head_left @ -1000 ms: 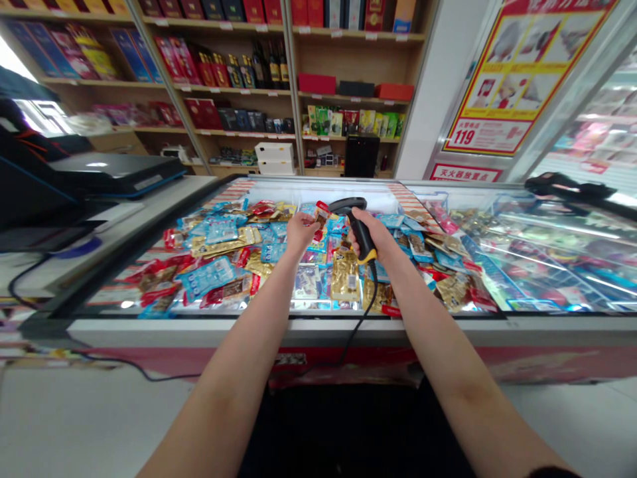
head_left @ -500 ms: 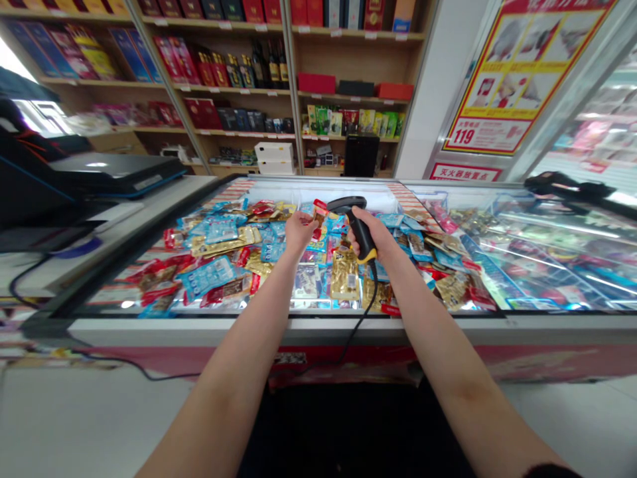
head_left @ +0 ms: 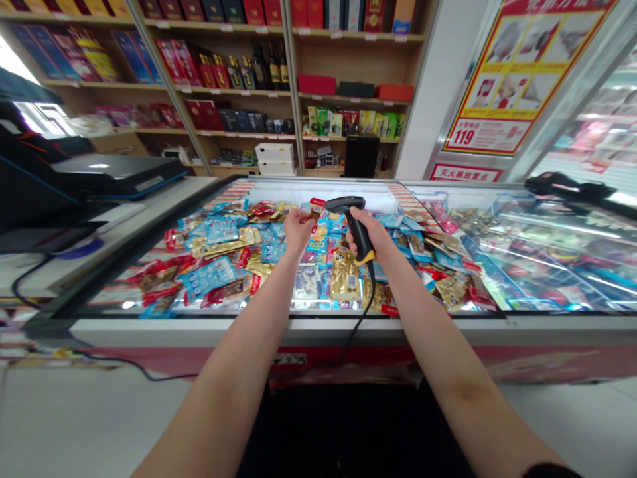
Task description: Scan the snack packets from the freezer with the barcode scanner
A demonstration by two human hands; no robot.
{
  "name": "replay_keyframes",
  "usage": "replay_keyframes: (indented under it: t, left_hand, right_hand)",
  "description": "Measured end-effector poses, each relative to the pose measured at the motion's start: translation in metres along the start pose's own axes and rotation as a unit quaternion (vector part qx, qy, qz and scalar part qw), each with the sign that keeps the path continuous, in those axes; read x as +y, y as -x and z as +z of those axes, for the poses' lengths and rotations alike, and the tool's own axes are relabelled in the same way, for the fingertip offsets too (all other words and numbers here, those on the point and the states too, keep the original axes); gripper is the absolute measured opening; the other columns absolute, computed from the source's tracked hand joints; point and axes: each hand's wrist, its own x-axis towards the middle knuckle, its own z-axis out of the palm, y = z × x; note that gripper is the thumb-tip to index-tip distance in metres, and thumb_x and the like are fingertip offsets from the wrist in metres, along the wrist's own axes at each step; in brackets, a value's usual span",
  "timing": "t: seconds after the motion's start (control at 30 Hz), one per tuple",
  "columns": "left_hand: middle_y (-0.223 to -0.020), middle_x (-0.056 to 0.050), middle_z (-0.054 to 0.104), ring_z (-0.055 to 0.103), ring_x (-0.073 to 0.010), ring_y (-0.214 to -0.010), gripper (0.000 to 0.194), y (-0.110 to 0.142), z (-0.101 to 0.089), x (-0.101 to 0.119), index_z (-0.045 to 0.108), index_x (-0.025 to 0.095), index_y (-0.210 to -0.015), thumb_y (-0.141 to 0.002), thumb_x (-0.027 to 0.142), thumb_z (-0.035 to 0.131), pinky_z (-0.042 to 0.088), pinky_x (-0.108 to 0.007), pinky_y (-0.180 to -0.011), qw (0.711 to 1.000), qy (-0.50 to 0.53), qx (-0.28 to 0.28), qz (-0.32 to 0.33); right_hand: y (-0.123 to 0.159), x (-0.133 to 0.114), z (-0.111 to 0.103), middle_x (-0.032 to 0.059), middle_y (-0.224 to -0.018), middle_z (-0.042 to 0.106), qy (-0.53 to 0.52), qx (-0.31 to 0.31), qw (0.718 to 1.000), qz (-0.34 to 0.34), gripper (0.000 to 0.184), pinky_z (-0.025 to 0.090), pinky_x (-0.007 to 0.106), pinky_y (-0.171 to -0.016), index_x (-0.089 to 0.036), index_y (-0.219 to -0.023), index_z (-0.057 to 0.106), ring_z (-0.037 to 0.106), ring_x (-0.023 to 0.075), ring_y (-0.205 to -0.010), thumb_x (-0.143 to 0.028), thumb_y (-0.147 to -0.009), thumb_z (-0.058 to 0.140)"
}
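Several fingers of the right hand wrap a corded barcode scanner, its head just beside a red-topped packet pinched by the left hand. From here I see heaped snack packets filling the glass-topped display freezer below.

We read a red "119" on the yellow-bordered poster, and white characters "灭火器放置点" on the red sign below it; the poster's smaller print stays too small to read.
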Motion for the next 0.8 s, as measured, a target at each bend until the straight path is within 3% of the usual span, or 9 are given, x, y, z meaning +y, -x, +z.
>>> replay_keyframes:
  t: [0.47,0.8]
  left_hand:
    - [-0.069,0.005,0.058,0.057,-0.0140,-0.069,0.020,-0.002,0.001,-0.006,0.053,0.022,-0.071,-0.062,0.010,0.066,0.046,-0.028,-0.074,1.000,-0.010,0.008,0.012]
    - [-0.069,0.006,0.058,0.059,-0.0139,-0.070,0.023,-0.008,0.002,-0.014,0.051,0.022,-0.073,-0.061,0.012,0.068,0.047,-0.027,-0.073,0.999,0.040,0.031,-0.019]
  right_hand:
    - [0.002,0.000,0.000,-0.0022,-0.050,0.060,-0.009,-0.007,1.000,-0.004,0.043,0.042,0.018,-0.033,-0.019,-0.088,0.059,0.052,0.0101,-0.033,-0.059,-0.103,0.059]
    - [0.005,-0.001,0.002,-0.0020,-0.050,0.060,-0.009,-0.005,1.000,-0.009,0.042,0.042,0.019,-0.032,-0.019,-0.087,0.059,0.051,0.0104,-0.033,-0.059,-0.102,0.061]
